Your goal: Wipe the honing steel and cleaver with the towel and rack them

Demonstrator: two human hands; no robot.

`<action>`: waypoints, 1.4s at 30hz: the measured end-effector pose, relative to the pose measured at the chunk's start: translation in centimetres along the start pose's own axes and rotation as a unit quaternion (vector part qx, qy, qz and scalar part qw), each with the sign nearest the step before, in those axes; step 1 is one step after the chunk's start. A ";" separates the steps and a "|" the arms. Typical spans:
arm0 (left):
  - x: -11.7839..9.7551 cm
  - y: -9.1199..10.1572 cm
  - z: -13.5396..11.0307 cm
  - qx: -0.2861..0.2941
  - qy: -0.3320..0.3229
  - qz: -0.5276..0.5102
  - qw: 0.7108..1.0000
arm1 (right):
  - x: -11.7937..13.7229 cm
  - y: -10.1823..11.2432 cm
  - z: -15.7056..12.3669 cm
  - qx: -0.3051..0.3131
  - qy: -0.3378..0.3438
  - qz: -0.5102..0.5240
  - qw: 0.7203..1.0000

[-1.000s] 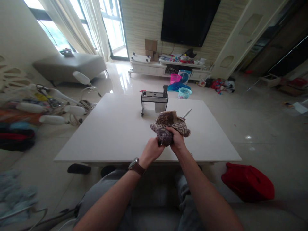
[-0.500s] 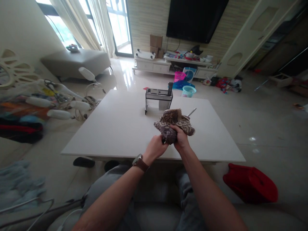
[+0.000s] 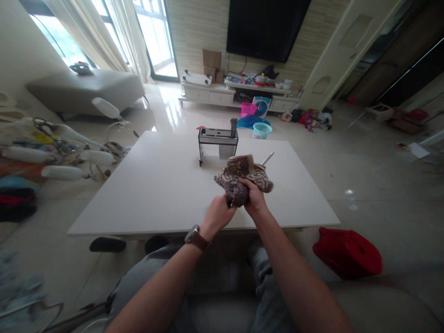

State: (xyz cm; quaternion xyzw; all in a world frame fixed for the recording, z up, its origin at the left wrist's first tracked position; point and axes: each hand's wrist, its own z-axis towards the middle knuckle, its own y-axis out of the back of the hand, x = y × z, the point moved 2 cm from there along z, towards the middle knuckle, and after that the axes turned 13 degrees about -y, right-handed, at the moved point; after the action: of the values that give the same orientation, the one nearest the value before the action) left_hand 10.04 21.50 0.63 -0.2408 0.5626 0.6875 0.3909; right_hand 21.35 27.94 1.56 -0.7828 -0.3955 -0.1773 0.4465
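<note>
Over the near part of the white table, my right hand (image 3: 255, 198) grips a bunched brown-and-beige patterned towel (image 3: 242, 172), thumb on top. My left hand (image 3: 218, 213), with a watch on the wrist, is closed against the towel's near left side. A small dark bit, like a handle end, shows between that fist and the cloth. Whatever it belongs to is hidden in the towel. Behind the towel a thin light-grey stick-like thing (image 3: 268, 158) pokes out; its lower end is covered. Farther back stands a knife rack (image 3: 217, 137) with one dark handle (image 3: 233, 126) upright in it.
The white table (image 3: 138, 194) spans the space before me. A red stool or bag-like thing (image 3: 348, 253) is on the floor at right. Beyond the table are a teal basket (image 3: 262, 130) and a pink basket (image 3: 248, 109). A white lamp with several arms (image 3: 99, 157) stands left.
The view has turned slightly right, so the scene sits farther left. Both hands keep their hold at the towel, with little change in its shape.
</note>
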 end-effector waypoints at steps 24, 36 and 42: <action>-0.7 1.1 -0.2 0.023 0.018 0.104 0.994 | 1.2 -1.0 -2.2 0.114 0.073 -0.052 0.989; 0.7 2.4 0.7 -0.110 0.050 -0.050 0.991 | 3.1 0.1 -0.8 0.104 0.118 -0.011 0.987; 1.6 4.6 1.8 -0.159 0.039 -0.270 0.949 | 1.3 0.1 -0.8 0.066 0.114 -0.043 0.990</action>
State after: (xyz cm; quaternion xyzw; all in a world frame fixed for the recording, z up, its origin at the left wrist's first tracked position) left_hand 5.62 23.34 2.55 -0.4696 0.3743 0.6270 0.4962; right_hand 22.32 27.82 2.71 -0.7088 -0.3857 -0.2581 0.5313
